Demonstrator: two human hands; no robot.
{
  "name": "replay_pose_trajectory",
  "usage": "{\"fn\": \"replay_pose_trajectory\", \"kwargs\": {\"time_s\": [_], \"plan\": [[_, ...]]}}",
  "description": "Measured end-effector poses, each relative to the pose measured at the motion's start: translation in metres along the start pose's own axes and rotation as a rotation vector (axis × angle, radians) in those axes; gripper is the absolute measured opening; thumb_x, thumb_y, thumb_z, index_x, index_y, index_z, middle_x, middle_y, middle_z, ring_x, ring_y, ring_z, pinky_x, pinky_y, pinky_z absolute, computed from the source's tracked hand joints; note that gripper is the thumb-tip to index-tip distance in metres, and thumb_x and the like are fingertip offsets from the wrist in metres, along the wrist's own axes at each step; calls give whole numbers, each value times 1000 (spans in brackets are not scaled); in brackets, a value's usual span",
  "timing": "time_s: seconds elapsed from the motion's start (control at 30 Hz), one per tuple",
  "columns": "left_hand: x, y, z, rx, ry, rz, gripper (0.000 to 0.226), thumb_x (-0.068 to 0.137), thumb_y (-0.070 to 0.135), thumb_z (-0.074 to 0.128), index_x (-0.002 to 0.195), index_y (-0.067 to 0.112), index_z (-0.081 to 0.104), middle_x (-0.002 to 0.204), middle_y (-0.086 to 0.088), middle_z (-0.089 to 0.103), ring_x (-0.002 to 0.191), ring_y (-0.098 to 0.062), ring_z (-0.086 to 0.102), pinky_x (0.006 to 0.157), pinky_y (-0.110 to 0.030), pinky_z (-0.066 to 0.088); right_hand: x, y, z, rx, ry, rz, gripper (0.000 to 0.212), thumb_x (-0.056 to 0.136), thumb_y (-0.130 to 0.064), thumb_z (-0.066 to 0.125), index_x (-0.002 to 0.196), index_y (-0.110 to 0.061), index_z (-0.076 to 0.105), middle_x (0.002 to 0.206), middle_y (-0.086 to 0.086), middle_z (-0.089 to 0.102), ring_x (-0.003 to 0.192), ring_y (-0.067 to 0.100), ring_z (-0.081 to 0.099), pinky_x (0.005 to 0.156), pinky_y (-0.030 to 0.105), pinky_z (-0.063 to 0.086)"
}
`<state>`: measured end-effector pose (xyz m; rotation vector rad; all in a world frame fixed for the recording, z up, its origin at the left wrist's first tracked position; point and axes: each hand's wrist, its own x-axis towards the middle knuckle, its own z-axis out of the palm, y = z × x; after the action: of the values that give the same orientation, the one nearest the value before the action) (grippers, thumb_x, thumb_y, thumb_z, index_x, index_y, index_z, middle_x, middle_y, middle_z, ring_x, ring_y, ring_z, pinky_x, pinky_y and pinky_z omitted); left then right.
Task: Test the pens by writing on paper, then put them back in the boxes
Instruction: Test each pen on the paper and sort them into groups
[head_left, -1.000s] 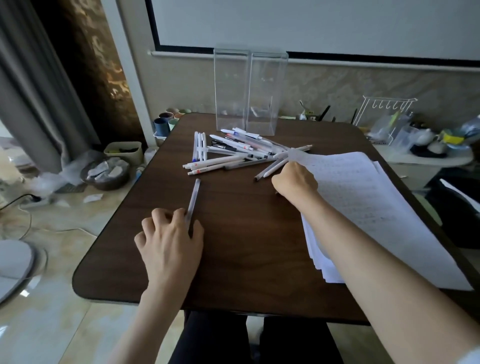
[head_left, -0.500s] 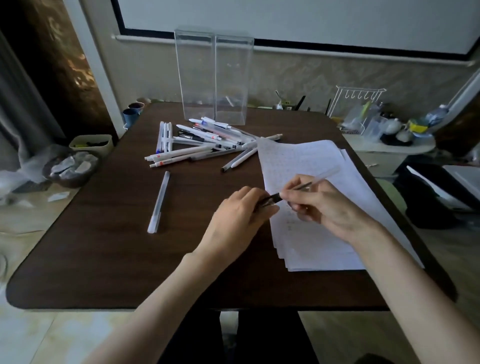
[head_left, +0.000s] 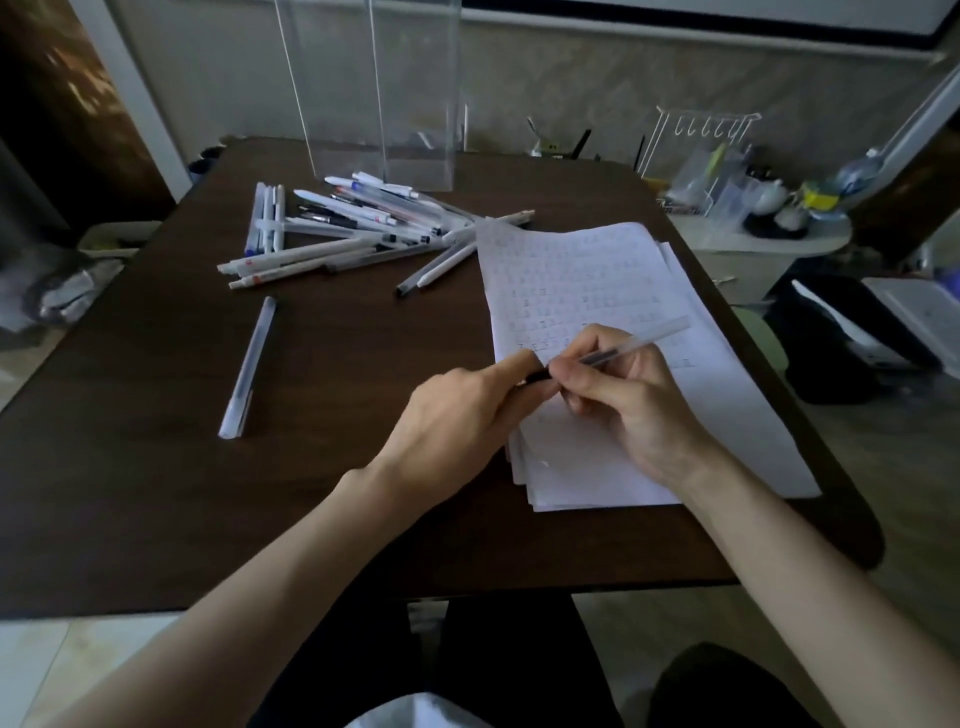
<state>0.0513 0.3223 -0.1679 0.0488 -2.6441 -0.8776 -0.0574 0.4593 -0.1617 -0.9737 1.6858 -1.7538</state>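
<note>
Both hands met over the stack of paper (head_left: 597, 270), which lay along the right edge of the desk (head_left: 156, 467), its top sheet covered in faint rows of small written marks. The right hand (head_left: 644, 415) was curled round the barrel of a translucent pen (head_left: 631, 347), thumb and fingers wrapped about its lower part, so that the pale back end of the pen stuck out up and to the right over the sheet. The left hand (head_left: 462, 415) reached in from the left and pinched the dark end of the same pen between thumb and forefinger, just beside the right hand's fingertips. Whether that dark end was a cap or the tip could not be told. The pen was thus held above the near half of the paper, gripped by both hands at once. Toward the far edge of the desk, left of the paper's far corner, lay a loose pile of pens (head_left: 353, 228), mostly white and clear, crossing one another at many angles; a few touched the corner of the paper. Behind the pile, at the far edge, stood two tall clear boxes (head_left: 374, 88) side by side, upright. A single pen (head_left: 248, 366) lay alone nearer the left edge, well apart from the pile and from the hands.
</note>
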Motion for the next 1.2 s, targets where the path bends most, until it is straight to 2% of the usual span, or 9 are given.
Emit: {"fn": "replay_pose_trajectory", "kwargs": {"time_s": [0.2,0.3,0.43,0.53,0.63,0.7,0.87,1.0,1.2], "plan": [[-4,5,0,97,-4,-166,48,83,64,37,112,26,40,82,8,61,76,-16,59,60,-32,42,0,2,-3,169,82,-24,12,85,-13,51,84,-7,61,63,5,62,60,16,57,53,24,42],[-24,6,3,151,41,-74,57,82,65,42,125,27,41,99,10,58,91,-12,56,67,-26,41,0,3,-3,93,177,-62,18,87,-15,48,89,-4,62,72,9,66,66,19,59,55,25,44],[-36,2,10,309,-43,174,49,86,60,37,116,29,60,84,8,55,76,-14,53,63,-27,39,-1,6,6,-230,325,-84,21,88,-15,65,71,-8,54,59,1,58,54,5,54,55,16,44],[-35,-2,14,310,-14,213,43,87,51,40,110,27,67,74,7,51,67,-15,52,57,-25,36,-3,10,3,-354,365,-27,30,85,-9,65,64,-11,43,52,4,48,47,9,48,53,27,45],[-36,-1,14,304,3,221,40,88,48,41,108,26,68,72,7,51,65,-15,52,55,-24,35,-4,12,2,-399,348,26,32,74,-10,59,57,-12,32,48,15,33,41,12,37,49,35,37],[-36,1,14,299,3,210,39,88,47,41,107,26,69,71,7,52,64,-15,52,55,-24,34,-4,13,3,-414,331,10,33,76,-6,59,57,-8,32,49,21,36,39,11,40,49,34,40],[-36,2,15,308,13,192,39,87,47,42,105,26,69,70,7,52,63,-16,52,56,-22,30,-4,15,2,-472,287,-19,33,84,0,59,61,-1,36,49,22,45,39,7,47,48,21,42],[-35,3,16,299,7,168,39,87,48,42,106,27,69,70,8,52,64,-15,52,56,-23,31,-3,16,2,-465,299,-41,33,79,-4,58,60,-4,32,52,23,37,40,11,42,47,31,39],[-34,5,14,278,-13,149,40,86,48,42,107,27,69,71,8,52,65,-14,52,58,-22,30,-4,13,3,-446,279,-19,30,73,-6,56,58,-5,30,50,22,31,39,13,37,45,32,36]]}}
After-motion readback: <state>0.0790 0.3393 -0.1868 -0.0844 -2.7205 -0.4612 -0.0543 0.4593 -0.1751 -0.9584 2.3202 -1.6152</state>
